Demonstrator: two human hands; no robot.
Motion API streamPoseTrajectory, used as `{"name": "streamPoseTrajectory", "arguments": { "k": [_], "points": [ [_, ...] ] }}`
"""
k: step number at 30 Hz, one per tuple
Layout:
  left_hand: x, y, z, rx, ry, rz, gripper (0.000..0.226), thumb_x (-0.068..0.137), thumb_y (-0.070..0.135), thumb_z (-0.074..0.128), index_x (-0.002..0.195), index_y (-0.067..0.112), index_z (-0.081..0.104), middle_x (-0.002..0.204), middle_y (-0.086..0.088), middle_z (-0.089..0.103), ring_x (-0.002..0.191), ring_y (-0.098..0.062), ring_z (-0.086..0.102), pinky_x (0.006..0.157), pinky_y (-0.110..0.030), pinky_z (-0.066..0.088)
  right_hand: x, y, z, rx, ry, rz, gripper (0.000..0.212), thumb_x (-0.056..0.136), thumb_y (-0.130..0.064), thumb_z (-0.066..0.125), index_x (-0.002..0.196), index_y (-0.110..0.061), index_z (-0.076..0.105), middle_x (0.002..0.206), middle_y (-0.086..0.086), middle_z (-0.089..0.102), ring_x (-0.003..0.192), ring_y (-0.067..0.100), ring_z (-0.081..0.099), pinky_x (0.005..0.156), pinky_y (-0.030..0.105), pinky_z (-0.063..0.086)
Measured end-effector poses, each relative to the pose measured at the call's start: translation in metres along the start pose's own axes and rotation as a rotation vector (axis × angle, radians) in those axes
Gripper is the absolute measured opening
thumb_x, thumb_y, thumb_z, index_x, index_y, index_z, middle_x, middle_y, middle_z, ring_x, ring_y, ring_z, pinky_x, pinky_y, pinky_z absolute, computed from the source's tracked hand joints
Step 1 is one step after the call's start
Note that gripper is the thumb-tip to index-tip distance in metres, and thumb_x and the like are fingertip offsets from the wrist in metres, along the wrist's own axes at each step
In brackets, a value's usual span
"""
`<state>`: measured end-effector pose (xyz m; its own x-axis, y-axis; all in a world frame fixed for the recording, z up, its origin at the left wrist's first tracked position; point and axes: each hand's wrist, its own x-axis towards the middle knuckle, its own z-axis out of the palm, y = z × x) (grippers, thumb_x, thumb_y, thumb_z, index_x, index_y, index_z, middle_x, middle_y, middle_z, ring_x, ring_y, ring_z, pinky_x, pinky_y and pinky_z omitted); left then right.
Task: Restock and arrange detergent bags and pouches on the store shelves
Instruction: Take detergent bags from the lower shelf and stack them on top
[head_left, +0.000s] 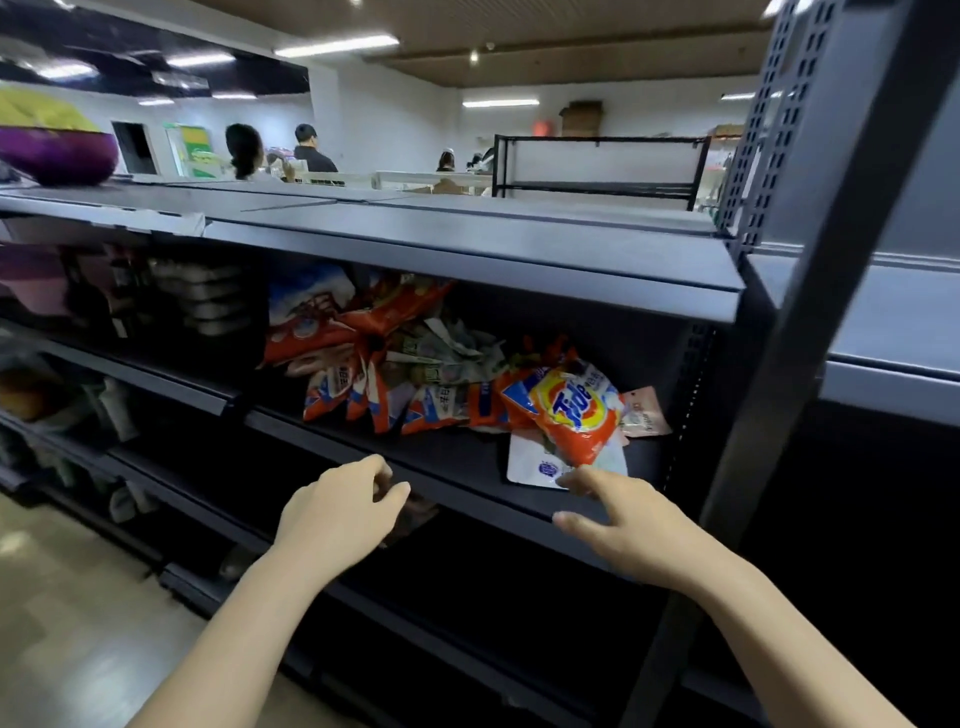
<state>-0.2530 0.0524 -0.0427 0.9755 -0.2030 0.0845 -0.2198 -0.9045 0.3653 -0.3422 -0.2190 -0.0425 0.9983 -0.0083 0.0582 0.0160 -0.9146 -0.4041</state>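
Two bare hands reach the dark metal shelf at lower centre.
Left hand loosely curled, empty; right hand spread, fingertips touching the flat white pouch under the orange Tide detergent bag, likely to straighten it.

A dark metal shelf carries a heap of orange and blue detergent bags toward its far middle. At the right, an orange Tide bag leans on a flat white pouch near the front edge, just beside a small pink pouch.
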Motion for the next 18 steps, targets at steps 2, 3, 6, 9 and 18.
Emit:
{"name": "streamPoseTrajectory", "arguments": {
  "k": [2,3,6,9,18],
  "points": [
    [0.020,-0.011,0.002,-0.005,-0.017,0.002,0.029,0.092,0.056,0.042,0.109,0.035,0.051,0.103,0.016,0.061,0.085,-0.008,0.060,0.071,-0.029,0.052,0.021,0.000,0.006,0.006,-0.007,0.040,0.047,0.090,-0.053,0.051,0.131,-0.032,0.045,0.138,-0.014,0.049,0.124,0.009,0.048,0.100,0.033,0.043],
    [0.030,-0.016,0.004,-0.009,-0.021,0.003,0.028,0.092,0.057,0.042,0.109,0.036,0.050,0.103,0.017,0.060,0.085,-0.007,0.059,0.070,-0.028,0.052,0.029,0.001,0.009,0.020,-0.012,0.063,0.047,0.090,-0.052,0.052,0.132,-0.032,0.046,0.138,-0.013,0.050,0.124,0.009,0.048,0.100,0.033,0.043],
    [0.059,-0.026,0.005,-0.030,-0.042,0.020,0.024,0.091,0.058,0.042,0.104,0.039,0.048,0.095,0.021,0.058,0.079,-0.003,0.057,0.063,-0.024,0.050,0.046,0.005,0.013,0.062,-0.011,0.121,0.046,0.091,-0.047,0.054,0.133,-0.029,0.047,0.136,-0.010,0.052,0.123,0.009,0.048,0.099,0.027,0.041],
    [0.090,-0.030,0.002,-0.065,-0.068,0.039,0.023,0.091,0.058,0.042,0.104,0.040,0.047,0.092,0.022,0.057,0.078,-0.002,0.057,0.064,-0.025,0.051,0.059,0.008,0.014,0.069,0.007,0.182,0.046,0.091,-0.046,0.054,0.133,-0.028,0.048,0.136,-0.011,0.052,0.123,0.010,0.048,0.100,0.029,0.041],
    [0.174,-0.035,-0.003,0.005,0.012,0.100,0.052,0.093,0.054,0.041,0.134,0.022,0.045,0.127,-0.004,0.056,0.106,-0.027,0.057,0.072,-0.032,0.043,0.111,0.004,0.029,0.069,0.118,0.408,0.038,0.089,-0.047,0.054,0.122,-0.028,0.053,0.115,-0.006,0.061,0.099,0.015,0.057,0.076,0.028,0.044]
  ]
}}
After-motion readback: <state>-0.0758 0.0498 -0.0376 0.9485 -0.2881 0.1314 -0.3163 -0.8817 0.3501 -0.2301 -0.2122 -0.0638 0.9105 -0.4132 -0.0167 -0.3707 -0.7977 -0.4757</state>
